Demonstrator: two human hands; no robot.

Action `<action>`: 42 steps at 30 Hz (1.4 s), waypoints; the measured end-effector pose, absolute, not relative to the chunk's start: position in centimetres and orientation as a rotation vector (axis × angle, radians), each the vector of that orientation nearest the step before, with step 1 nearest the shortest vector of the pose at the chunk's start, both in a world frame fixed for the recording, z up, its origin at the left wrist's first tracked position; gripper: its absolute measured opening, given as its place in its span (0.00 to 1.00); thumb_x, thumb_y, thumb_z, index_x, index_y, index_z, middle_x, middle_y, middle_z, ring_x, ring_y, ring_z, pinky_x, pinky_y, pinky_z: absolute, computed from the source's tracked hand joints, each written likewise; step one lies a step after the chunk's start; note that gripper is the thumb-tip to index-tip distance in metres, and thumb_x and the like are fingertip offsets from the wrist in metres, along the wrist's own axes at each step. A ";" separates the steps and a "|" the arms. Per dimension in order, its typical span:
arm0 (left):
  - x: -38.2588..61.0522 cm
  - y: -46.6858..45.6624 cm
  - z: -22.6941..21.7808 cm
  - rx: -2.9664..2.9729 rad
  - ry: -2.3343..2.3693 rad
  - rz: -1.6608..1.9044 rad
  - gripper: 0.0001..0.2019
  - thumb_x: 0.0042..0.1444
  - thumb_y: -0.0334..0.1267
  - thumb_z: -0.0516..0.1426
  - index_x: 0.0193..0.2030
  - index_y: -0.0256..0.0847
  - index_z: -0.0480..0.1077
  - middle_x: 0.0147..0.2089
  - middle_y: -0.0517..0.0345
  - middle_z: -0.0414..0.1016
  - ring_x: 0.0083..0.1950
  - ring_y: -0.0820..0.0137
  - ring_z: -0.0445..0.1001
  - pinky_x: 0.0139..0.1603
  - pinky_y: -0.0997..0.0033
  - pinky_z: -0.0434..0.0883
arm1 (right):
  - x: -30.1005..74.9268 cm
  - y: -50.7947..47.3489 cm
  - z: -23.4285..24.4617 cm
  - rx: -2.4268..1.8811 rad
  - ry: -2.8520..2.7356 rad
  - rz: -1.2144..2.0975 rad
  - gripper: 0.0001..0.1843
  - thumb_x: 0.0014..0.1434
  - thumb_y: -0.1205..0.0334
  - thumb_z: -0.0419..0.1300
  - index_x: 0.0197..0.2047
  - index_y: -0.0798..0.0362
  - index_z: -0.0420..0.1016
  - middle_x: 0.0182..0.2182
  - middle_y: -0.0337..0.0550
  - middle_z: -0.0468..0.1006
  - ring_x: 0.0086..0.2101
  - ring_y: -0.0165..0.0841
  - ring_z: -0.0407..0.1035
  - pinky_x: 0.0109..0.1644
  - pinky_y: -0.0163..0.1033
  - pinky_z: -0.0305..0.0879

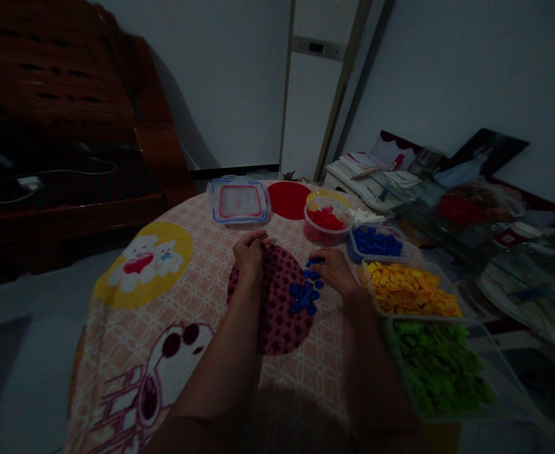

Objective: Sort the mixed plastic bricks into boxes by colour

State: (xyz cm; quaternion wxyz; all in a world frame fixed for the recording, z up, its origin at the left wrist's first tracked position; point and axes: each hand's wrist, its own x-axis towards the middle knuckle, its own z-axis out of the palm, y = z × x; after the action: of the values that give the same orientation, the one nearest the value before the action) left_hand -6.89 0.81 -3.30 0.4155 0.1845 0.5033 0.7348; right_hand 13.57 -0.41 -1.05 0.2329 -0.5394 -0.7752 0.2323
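Note:
Small blue plastic pieces (304, 297) lie in a loose heap on the right edge of a dark red circle in the tablecloth pattern. My right hand (337, 270) is at the heap's far end, its fingertips pinched together on a blue piece (312, 262). Across the circle, at its upper left, my left hand (250, 253) hovers with fingers curled and thumb drawn in. Whatever lies between those fingers is too small and dark to make out.
Along the right stand a round tub (327, 234) of red pieces and boxes of blue (376, 253), yellow (412, 289) and green pieces (441, 366). Clear lids (239, 202) lie at the table's back. A cluttered glass table (457, 230) adjoins on the right; a wooden bench (159, 151) stands at left.

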 end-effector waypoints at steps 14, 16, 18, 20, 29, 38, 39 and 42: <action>-6.7 0.8 -3.8 0.510 1.285 1.829 0.12 0.42 0.26 0.54 0.33 0.34 0.77 0.31 0.55 0.77 0.29 0.74 0.76 0.34 0.74 0.73 | 15.3 0.0 -1.2 -1.510 -2.079 0.698 0.08 0.54 0.63 0.65 0.38 0.49 0.84 0.36 0.41 0.85 0.38 0.35 0.78 0.45 0.39 0.74; -6.7 0.8 -3.8 0.506 1.272 1.827 0.12 0.41 0.26 0.54 0.33 0.34 0.77 0.31 0.56 0.78 0.29 0.74 0.76 0.34 0.75 0.73 | 15.3 0.0 -1.3 -1.514 -2.062 0.693 0.09 0.54 0.64 0.64 0.38 0.49 0.85 0.36 0.41 0.85 0.38 0.35 0.78 0.46 0.39 0.74; -6.7 0.8 -3.8 0.507 1.266 1.823 0.12 0.41 0.26 0.54 0.33 0.34 0.77 0.31 0.56 0.78 0.28 0.74 0.76 0.34 0.75 0.73 | 15.3 0.0 -1.2 -1.524 -2.005 0.688 0.10 0.53 0.65 0.63 0.38 0.49 0.85 0.36 0.41 0.85 0.39 0.36 0.78 0.47 0.40 0.74; -6.7 0.8 -3.7 0.509 1.263 1.820 0.13 0.41 0.26 0.54 0.33 0.34 0.77 0.30 0.56 0.77 0.28 0.74 0.76 0.34 0.75 0.73 | 15.2 0.0 -1.1 -1.527 -1.920 0.693 0.11 0.51 0.65 0.64 0.37 0.50 0.85 0.35 0.42 0.85 0.37 0.36 0.79 0.46 0.40 0.74; -6.7 0.8 -3.8 0.518 1.259 1.817 0.12 0.42 0.26 0.54 0.33 0.34 0.76 0.31 0.56 0.77 0.28 0.75 0.75 0.33 0.76 0.72 | 17.0 1.3 -1.1 -1.457 -1.002 0.566 0.24 0.48 0.61 0.61 0.49 0.61 0.80 0.37 0.51 0.84 0.36 0.40 0.80 0.44 0.44 0.77; -6.5 0.6 -3.8 0.546 1.264 1.805 0.12 0.43 0.27 0.55 0.34 0.34 0.77 0.32 0.55 0.78 0.30 0.74 0.77 0.37 0.74 0.74 | 17.5 0.4 0.2 -1.608 -1.358 0.618 0.18 0.52 0.62 0.60 0.45 0.59 0.82 0.37 0.50 0.84 0.36 0.39 0.79 0.45 0.44 0.75; -6.5 0.6 -3.8 0.543 1.272 1.806 0.11 0.43 0.27 0.56 0.34 0.34 0.77 0.33 0.55 0.78 0.30 0.74 0.77 0.37 0.73 0.74 | 17.0 0.3 0.3 -1.618 -1.463 0.670 0.17 0.52 0.63 0.61 0.44 0.58 0.83 0.35 0.48 0.84 0.35 0.38 0.79 0.43 0.42 0.75; -6.5 0.5 -3.7 0.545 1.273 1.811 0.11 0.43 0.27 0.56 0.34 0.34 0.77 0.32 0.55 0.78 0.29 0.74 0.76 0.35 0.74 0.74 | 15.9 -0.3 0.3 -1.647 -1.749 0.751 0.12 0.51 0.65 0.64 0.40 0.56 0.84 0.30 0.45 0.83 0.32 0.36 0.78 0.41 0.38 0.74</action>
State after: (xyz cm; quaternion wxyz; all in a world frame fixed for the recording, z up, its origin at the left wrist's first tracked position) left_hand -6.53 0.52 -3.69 0.4175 0.2173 0.5074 0.7218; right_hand 15.89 -0.27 0.35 0.3072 -0.6225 -0.6614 0.2840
